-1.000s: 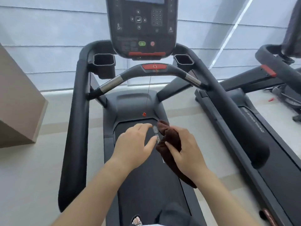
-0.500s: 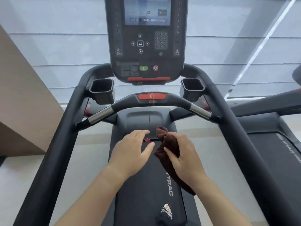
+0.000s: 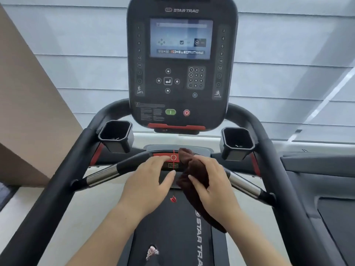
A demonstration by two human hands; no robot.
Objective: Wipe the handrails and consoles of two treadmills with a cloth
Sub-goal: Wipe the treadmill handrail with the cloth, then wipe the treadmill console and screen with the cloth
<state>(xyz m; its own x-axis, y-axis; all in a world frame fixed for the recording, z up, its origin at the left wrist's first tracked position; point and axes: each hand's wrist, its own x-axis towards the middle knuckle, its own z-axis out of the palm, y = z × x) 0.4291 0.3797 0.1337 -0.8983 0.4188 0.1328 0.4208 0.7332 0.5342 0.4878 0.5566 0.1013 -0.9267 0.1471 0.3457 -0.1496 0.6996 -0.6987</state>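
Smack over the middle of the treadmill's front handlebar (image 3: 130, 166), got the right hand (image 3: 213, 187) clenched round a bunched dark brown cloth (image 3: 192, 169), thumb and fingers curled on it. Poking up past the knuckles at the top end, right beside the bar's red stop strip (image 3: 161, 156); dangling down past the wrist at the other end, over the Star Trac belt (image 3: 172, 227). Just left of that grip, got the left hand (image 3: 149, 187) holding nothing, loose and spread, with fingertips over the red strip and thumb almost reaching the cloth. Can't tell whether actually touching the bar. Between the two hands, got a thin red safety cord (image 3: 173, 164) running down to a red clip (image 3: 173, 199) hanging just below the thumb. Straight up above the grip, got the console (image 3: 180, 93) with a lit screen (image 3: 181, 38), plus a green button (image 3: 170, 112) and a red button (image 3: 186, 112) side by side near the bottom edge. Flanking the grip a bit higher, got a left cup holder (image 3: 115, 135) and a right cup holder (image 3: 238, 141). Further out, got the left side handrail (image 3: 57, 189) and right side handrail (image 3: 278, 169), both black, sloping down toward the camera. Way off right of the cloth hand, just the edge of a second treadmill (image 3: 326, 189); way off left, a tan panel (image 3: 28, 112).
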